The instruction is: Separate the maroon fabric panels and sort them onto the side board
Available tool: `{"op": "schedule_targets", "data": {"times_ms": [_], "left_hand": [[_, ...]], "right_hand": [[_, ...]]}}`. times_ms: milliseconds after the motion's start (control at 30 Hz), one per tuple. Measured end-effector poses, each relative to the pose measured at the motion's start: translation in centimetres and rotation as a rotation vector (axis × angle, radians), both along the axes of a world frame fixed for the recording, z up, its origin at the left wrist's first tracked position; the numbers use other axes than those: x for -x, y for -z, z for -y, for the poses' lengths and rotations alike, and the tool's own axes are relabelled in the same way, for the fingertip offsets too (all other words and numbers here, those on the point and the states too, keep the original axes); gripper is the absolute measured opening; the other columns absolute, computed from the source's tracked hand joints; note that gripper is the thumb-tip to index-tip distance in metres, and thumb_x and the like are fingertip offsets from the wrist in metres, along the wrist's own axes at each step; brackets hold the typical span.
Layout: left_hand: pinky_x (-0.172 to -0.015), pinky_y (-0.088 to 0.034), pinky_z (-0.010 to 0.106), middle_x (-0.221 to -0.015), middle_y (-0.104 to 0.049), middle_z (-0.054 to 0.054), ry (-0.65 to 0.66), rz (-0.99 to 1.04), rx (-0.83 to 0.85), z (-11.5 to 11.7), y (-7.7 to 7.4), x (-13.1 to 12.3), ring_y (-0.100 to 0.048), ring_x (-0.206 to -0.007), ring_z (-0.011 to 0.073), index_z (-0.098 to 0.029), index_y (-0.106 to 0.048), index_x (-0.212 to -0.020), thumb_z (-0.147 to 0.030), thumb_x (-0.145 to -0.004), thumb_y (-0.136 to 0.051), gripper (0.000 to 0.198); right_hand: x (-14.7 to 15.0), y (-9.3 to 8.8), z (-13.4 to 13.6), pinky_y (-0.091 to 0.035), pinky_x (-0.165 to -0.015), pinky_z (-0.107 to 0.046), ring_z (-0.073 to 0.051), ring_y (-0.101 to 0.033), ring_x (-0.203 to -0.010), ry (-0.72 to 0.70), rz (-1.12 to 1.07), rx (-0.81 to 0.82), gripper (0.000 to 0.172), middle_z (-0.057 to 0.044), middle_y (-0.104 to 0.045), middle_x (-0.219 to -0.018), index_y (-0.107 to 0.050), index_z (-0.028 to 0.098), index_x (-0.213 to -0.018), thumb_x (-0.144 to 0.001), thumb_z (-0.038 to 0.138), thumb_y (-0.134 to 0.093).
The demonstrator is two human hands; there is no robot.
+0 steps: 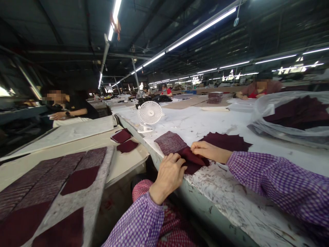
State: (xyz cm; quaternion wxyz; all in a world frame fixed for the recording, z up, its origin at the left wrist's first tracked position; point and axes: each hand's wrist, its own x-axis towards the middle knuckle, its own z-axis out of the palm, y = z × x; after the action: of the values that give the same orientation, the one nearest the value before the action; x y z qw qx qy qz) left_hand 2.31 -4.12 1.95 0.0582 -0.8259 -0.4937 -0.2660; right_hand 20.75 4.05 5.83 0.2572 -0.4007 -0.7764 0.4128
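A dark maroon fabric piece (189, 166) lies at the near edge of the white table, its upper layer lifted into a fold. My right hand (209, 151) pinches the raised part of this cloth between thumb and fingers. At its left edge my left hand (168, 176) is closed, fingers curled against the cloth; the fingertips are partly hidden. Just beyond lies a speckled maroon-grey fabric piece (171, 142), partly under the maroon one. Behind my right wrist a fanned pile of maroon fabric pieces (227, 141) rests on the table.
A small white fan (149, 113) stands on the table. At right, a clear plastic bag (259, 118) holds maroon cloth. Rows of speckled stacks (74, 166) cover a board at left. Two maroon pieces (127, 145) lie beside the table gap. Co-workers (77, 106) sit at other tables.
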Motion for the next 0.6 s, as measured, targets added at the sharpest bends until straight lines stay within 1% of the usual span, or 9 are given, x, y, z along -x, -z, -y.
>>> {"op": "schedule_targets", "data": {"times_ms": [67,133,233,300,367,433,500,533,600], "left_hand": [[-0.081,-0.041,0.035,-0.098,-0.060,0.005,-0.024,-0.064,0.050,-0.1,-0.2,0.0,-0.051,-0.091,0.0203,-0.019,-0.064,-0.100,-0.026,-0.087,-0.049,0.021],[-0.082,-0.040,0.035,-0.100,-0.060,0.005,-0.025,-0.084,0.084,-0.2,-0.5,0.1,-0.051,-0.092,0.0206,-0.019,-0.064,-0.102,-0.027,-0.086,-0.050,0.022],[-0.083,-0.038,0.036,-0.100,-0.062,0.005,0.018,-0.060,0.122,-0.4,-1.1,0.6,-0.051,-0.092,0.0199,-0.020,-0.067,-0.098,-0.032,-0.089,-0.046,0.026],[-0.084,-0.037,0.037,-0.096,-0.064,0.004,0.054,-0.005,0.127,-0.5,-1.4,0.7,-0.051,-0.090,0.0196,-0.020,-0.069,-0.090,-0.038,-0.092,-0.040,0.034],[-0.086,-0.036,0.038,-0.094,-0.066,0.004,0.065,0.142,0.100,-0.5,-1.7,0.7,-0.052,-0.090,0.0197,-0.019,-0.068,-0.087,-0.042,-0.092,-0.037,0.039],[-0.082,-0.040,0.035,-0.095,-0.066,0.005,0.048,0.400,0.099,-0.2,-1.8,0.4,-0.055,-0.088,0.0186,-0.017,-0.064,-0.096,-0.045,-0.093,-0.034,0.041],[-0.075,-0.044,0.031,-0.095,-0.066,0.007,0.033,0.649,0.137,0.5,-1.9,0.1,-0.058,-0.082,0.0170,-0.015,-0.058,-0.106,-0.048,-0.093,-0.030,0.045],[-0.072,-0.045,0.030,-0.094,-0.066,0.007,0.024,0.727,0.157,0.9,-1.9,-0.1,-0.059,-0.079,0.0166,-0.015,-0.057,-0.108,-0.049,-0.093,-0.028,0.048],[-0.070,-0.045,0.031,-0.089,-0.066,0.006,-0.009,0.774,0.178,1.7,-1.9,-0.3,-0.059,-0.073,0.0166,-0.015,-0.056,-0.109,-0.051,-0.092,-0.027,0.049]], "right_hand": [[-0.7,0.0,-1.1,-0.040,-0.055,-0.025,-0.014,-0.048,-0.060,0.261,-0.150,0.016,0.011,0.000,-0.051,-0.061,-0.048,0.019,-0.063,-0.067,0.028,-0.050],[-1.9,-0.3,-2.6,-0.043,-0.054,-0.028,-0.016,-0.050,-0.059,0.462,-0.282,0.047,0.008,-0.003,-0.051,-0.062,-0.045,0.020,-0.064,-0.069,0.028,-0.045],[-4.3,-1.5,-4.6,-0.046,-0.057,-0.029,-0.016,-0.052,-0.061,0.545,-0.478,0.010,0.005,-0.004,-0.054,-0.066,-0.044,0.021,-0.067,-0.067,0.025,-0.047],[-5.4,-2.7,-4.5,-0.047,-0.060,-0.028,-0.015,-0.053,-0.064,0.474,-0.557,-0.055,0.007,-0.003,-0.055,-0.071,-0.046,0.020,-0.067,-0.065,0.024,-0.051],[-5.7,-3.8,-3.1,-0.046,-0.061,-0.027,-0.014,-0.053,-0.066,0.327,-0.453,-0.159,0.009,-0.002,-0.054,-0.072,-0.047,0.019,-0.069,-0.067,0.026,-0.052],[-5.0,-4.5,-0.5,-0.043,-0.059,-0.025,-0.013,-0.051,-0.063,0.186,-0.197,-0.313,0.010,0.000,-0.053,-0.068,-0.048,0.018,-0.071,-0.073,0.028,-0.050],[-3.6,-4.6,2.5,-0.037,-0.056,-0.025,-0.012,-0.047,-0.058,0.054,0.127,-0.490,0.009,0.001,-0.052,-0.063,-0.049,0.018,-0.073,-0.077,0.025,-0.046],[-2.7,-4.4,4.0,-0.035,-0.056,-0.025,-0.011,-0.045,-0.057,-0.037,0.259,-0.601,0.007,0.000,-0.052,-0.064,-0.049,0.017,-0.073,-0.078,0.022,-0.045],[-1.2,-3.8,6.4,-0.034,-0.058,-0.026,-0.012,-0.044,-0.060,-0.166,0.436,-0.805,0.007,-0.002,-0.055,-0.070,-0.050,0.016,-0.076,-0.078,0.016,-0.044]]}}
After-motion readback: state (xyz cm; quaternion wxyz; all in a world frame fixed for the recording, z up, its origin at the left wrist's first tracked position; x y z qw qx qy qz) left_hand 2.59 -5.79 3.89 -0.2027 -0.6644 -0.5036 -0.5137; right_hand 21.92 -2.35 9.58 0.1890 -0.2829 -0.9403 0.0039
